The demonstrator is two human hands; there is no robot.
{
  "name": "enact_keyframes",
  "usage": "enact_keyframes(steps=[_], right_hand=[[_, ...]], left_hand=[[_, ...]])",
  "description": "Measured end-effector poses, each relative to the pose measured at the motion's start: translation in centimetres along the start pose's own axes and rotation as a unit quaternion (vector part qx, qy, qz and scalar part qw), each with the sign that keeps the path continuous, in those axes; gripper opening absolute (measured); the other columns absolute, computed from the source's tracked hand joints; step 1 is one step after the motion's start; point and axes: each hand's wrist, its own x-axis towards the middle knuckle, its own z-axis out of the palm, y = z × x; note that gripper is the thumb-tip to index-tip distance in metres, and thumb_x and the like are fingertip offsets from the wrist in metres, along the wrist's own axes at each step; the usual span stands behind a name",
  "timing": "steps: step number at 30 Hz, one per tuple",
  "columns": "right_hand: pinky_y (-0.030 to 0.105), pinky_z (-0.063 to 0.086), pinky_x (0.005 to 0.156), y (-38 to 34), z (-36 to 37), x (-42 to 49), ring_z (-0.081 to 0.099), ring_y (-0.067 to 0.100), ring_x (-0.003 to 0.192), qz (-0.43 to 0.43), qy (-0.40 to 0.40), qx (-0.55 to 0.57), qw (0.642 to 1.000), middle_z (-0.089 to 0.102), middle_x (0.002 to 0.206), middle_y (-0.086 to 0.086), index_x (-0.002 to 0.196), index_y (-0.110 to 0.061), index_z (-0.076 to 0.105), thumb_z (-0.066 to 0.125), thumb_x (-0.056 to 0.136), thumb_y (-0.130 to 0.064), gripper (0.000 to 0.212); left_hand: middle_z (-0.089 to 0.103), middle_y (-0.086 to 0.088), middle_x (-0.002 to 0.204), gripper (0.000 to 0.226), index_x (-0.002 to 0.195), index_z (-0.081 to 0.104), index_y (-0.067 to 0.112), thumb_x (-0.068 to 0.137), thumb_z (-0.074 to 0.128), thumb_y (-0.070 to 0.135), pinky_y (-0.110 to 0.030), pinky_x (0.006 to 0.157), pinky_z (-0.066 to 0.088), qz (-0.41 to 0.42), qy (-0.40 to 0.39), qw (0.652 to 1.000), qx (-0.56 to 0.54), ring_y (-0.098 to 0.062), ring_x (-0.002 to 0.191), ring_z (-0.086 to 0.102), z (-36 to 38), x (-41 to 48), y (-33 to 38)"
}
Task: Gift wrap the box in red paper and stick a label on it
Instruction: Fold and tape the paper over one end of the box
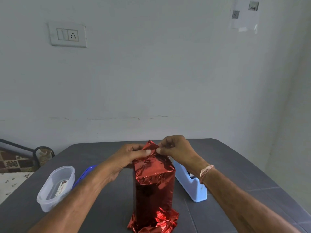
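A tall box wrapped in shiny red paper stands upright in the middle of the dark grey table. Loose paper crumples out at its bottom end. At the top, a pointed flap of red paper sticks up. My left hand pinches that flap from the left with thumb and fingers. My right hand pinches it from the right, thumb tips nearly meeting. A label card lies inside a clear plastic tub to the left.
A light blue tape dispenser stands right of the box, under my right wrist. A blue lid lies between the tub and my left forearm. The wall is close behind the table; a chair back shows at far left.
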Motion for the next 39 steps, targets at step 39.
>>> enact_keyframes(steps=[39], right_hand=[[0.035,0.059,0.075,-0.1,1.9,-3.7,0.067,0.008,0.084,-0.174,0.074,-0.072,0.979,0.069,0.09,-0.013,0.082,-0.024,0.076,0.084,0.083,-0.022,0.008]], left_hand=[[0.078,-0.008,0.099,0.024,0.109,0.079,0.019,0.09,0.07,0.008,-0.033,0.079,0.053,-0.016,0.057,0.989,-0.133,-0.015,0.087,0.07,1.0,-2.3,-2.0]])
